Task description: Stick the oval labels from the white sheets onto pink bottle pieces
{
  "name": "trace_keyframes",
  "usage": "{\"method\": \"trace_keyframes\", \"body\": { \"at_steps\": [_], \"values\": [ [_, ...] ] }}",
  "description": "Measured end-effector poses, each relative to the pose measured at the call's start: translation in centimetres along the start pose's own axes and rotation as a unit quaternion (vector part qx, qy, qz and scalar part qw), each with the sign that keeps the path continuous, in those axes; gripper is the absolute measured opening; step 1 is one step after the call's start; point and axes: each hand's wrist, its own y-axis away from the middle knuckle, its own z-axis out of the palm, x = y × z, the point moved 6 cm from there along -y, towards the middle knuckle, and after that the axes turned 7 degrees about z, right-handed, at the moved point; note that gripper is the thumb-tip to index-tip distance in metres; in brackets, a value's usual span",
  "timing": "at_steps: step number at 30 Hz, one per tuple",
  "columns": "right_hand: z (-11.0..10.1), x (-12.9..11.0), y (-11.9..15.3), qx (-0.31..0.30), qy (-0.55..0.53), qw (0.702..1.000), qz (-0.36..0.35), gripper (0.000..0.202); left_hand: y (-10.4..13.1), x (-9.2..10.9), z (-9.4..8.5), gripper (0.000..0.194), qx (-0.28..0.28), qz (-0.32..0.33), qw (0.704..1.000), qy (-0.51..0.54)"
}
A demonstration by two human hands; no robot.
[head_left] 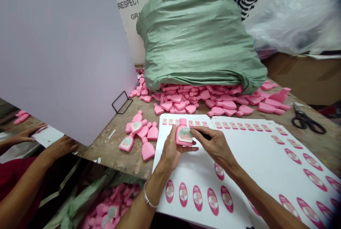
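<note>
My left hand [169, 149] grips a small pink toy-like bottle [182, 122] upright above the sticker sheets, thumb along its side and fingers beneath. A pale green label [185, 134] covers the bottle's front. At the label's right edge, the fingertips of my right hand [217, 145] are pinched together. A slim black tool [204, 135] lies in that hand; its kind is mostly hidden by the fingers. Below both hands spread white sticker sheets [186, 168] with pink oval stickers [197, 197] and rows of smaller ones. Left of the sheets lie several pink bottles [148, 150], some labelled.
Behind the sheets, pink bottles [176, 105] spill from a large green sack [199, 37]. Black scissors [307, 120] lie at right. A pale upright panel [61, 51] stands at left, with a co-worker's hands [60, 147] beyond it. More bottles [112, 204] fill a sack below the table edge.
</note>
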Motion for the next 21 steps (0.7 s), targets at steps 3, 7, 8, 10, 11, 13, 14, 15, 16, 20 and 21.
{"method": "trace_keyframes", "body": {
  "at_steps": [3,7,8,10,11,13,14,15,16,20,21],
  "values": [
    [0.0,-0.3,0.1,0.011,-0.005,1.0,0.001,0.024,0.0,0.1,0.2,0.044,0.001,-0.003,1.0,0.007],
    [0.0,-0.5,0.1,0.02,0.0,1.0,-0.006,0.024,0.0,0.2,0.4,0.044,-0.002,0.001,1.0,0.007],
    [0.0,-0.6,0.1,0.022,0.0,1.0,-0.007,0.023,0.0,0.2,0.4,0.044,0.0,0.0,1.0,0.007],
    [0.0,-0.7,0.1,0.023,-0.002,1.0,-0.008,0.023,0.0,0.2,0.3,0.044,0.002,-0.002,1.0,0.005],
    [0.0,-0.7,0.2,0.023,-0.005,1.0,-0.009,0.023,0.0,0.3,0.3,0.045,0.001,-0.001,1.0,0.004],
    [0.1,-0.8,0.2,0.025,-0.009,1.0,-0.012,0.023,0.1,0.5,0.4,0.045,-0.007,0.005,1.0,0.001],
    [0.1,-0.8,0.3,0.027,-0.009,1.0,-0.013,0.023,0.2,0.5,0.4,0.044,-0.013,0.007,1.0,0.0],
    [0.1,-0.9,0.3,0.029,-0.009,0.999,-0.014,0.023,0.2,0.6,0.5,0.044,-0.02,0.007,1.0,-0.001],
    [0.1,-0.9,0.3,0.03,-0.009,0.999,-0.016,0.023,0.3,0.7,0.6,0.043,-0.027,0.008,1.0,-0.002],
    [0.2,-0.9,0.3,0.03,-0.001,0.999,-0.029,0.022,0.6,1.2,1.0,0.028,-0.064,0.042,0.997,-0.019],
    [0.2,-0.9,0.3,0.031,0.004,0.999,-0.032,0.023,0.7,1.3,1.1,0.027,-0.073,0.05,0.996,-0.028]
  ]
}}
